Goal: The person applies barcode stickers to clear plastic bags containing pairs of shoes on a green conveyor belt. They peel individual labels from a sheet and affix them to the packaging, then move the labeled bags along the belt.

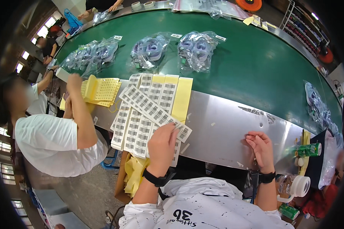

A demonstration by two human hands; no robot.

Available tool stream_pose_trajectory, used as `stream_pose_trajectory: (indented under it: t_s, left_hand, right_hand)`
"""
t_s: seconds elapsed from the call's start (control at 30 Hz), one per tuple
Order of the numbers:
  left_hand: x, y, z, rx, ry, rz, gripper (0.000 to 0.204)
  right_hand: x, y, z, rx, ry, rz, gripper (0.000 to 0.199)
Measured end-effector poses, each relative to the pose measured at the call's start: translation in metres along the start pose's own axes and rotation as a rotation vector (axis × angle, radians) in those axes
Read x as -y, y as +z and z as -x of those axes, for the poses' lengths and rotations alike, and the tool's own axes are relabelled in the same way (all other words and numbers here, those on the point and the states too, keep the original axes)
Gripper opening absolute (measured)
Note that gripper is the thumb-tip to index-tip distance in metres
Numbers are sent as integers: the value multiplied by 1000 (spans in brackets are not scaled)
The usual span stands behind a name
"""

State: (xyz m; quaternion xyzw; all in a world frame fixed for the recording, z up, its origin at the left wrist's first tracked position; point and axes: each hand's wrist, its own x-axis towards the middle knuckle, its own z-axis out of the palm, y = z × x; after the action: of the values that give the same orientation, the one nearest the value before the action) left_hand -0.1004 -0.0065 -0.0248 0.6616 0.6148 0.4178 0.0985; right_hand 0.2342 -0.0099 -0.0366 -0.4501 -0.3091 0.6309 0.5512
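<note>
My left hand [162, 145] pinches the near end of a strip of barcode labels [151, 107]. The strip lies slantwise across several stacked sheets of barcode labels [140, 129] with yellow backing showing at the far right of the stack. My right hand [260, 149] is held over the front edge of the metal table strip [221, 126], its fingers apart and slightly curled, with nothing in them. Both wrists wear black bands.
Clear bags of pale blue shoes [198, 49] rest on the green belt [252, 57]. A co-worker in white [61, 141] handles something beside yellow label sheets [105, 90] at the left. A green can [309, 149] and a clear jug [290, 186] stand at the right.
</note>
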Motion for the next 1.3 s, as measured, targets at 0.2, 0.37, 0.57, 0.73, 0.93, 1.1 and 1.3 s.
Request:
stream_pose_trajectory:
  t_s: [0.2,0.37,0.57,0.73,0.93,1.1,1.3]
  left_hand:
    - [-58,-20,-16,87,-47,404,10]
    - [-102,-1,9,637,466,600,14]
    - [-116,9,21,1044,512,667,19]
    - [-109,12,-8,483,191,511,38]
    - [-115,6,-21,380,15,641,29]
    - [-104,15,-17,457,-247,799,24]
    - [-103,16,-5,534,-175,770,25]
  right_hand:
    - [-7,-5,6,-3,-24,130,21]
    - [3,69,25,233,326,-275,29]
    - [22,52,12,139,190,-195,31]
    - [32,61,24,313,251,-8,26]
    - [18,95,47,404,314,109,24]
    - [10,98,56,378,238,222,19]
    - [1,103,48,118,-25,18,15]
